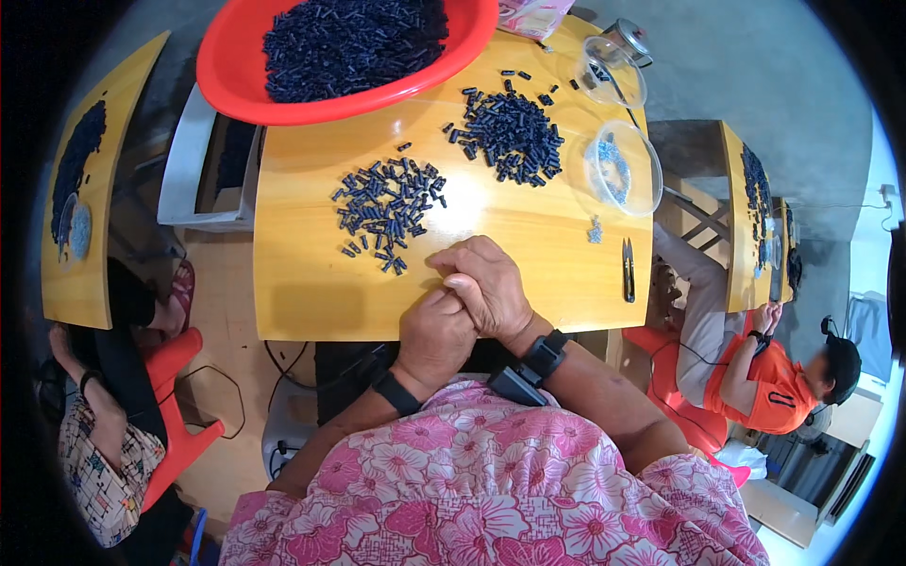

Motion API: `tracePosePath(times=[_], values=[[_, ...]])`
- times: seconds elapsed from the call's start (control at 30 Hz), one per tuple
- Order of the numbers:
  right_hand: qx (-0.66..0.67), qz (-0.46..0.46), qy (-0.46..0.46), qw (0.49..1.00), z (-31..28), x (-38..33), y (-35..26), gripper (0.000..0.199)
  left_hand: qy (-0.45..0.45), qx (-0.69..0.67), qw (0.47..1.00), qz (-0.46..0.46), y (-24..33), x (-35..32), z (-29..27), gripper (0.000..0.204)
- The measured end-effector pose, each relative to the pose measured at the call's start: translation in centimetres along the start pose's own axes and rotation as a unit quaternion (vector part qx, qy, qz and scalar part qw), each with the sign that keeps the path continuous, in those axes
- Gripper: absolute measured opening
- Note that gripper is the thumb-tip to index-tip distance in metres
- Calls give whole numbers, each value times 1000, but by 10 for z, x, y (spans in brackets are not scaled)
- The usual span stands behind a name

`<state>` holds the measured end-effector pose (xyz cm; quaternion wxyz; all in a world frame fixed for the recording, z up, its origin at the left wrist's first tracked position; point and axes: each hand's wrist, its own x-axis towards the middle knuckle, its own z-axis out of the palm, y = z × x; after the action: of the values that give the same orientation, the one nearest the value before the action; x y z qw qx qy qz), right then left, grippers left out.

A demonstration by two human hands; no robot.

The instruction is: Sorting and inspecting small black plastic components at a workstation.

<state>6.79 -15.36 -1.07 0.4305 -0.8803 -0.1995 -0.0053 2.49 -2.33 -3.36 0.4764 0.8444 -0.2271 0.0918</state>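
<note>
Both hands sit at the near edge of the yellow wooden table, the right hand folded over the left hand, both curled loosely on each other and grasping nothing else. Just beyond the knuckles lies the near pile of small dark blue tubes, short cylinders scattered flat, their long axes pointing every which way. A denser far pile sits further back to the right. A red basin heaped with the same pieces overhangs the far edge. To the right, two clear bowls, and black snips lying lengthwise, tips away. Grey concrete floor around; a person in orange works at a neighbouring table.
</note>
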Motion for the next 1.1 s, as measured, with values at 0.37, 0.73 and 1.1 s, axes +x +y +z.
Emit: tracePosePath(times=[0.37,0.73,1.1], values=[[328,180,89,923,-15,-14,7,34,-28,-55,998,-30,-8,-1,-3,14],[359,180,56,914,-26,-69,-22,20,-13,-311,902,-298,23,-18,-26,17],[365,160,62,915,-20,-84,-25,18,-36,-381,854,-353,53,-24,-36,17]])
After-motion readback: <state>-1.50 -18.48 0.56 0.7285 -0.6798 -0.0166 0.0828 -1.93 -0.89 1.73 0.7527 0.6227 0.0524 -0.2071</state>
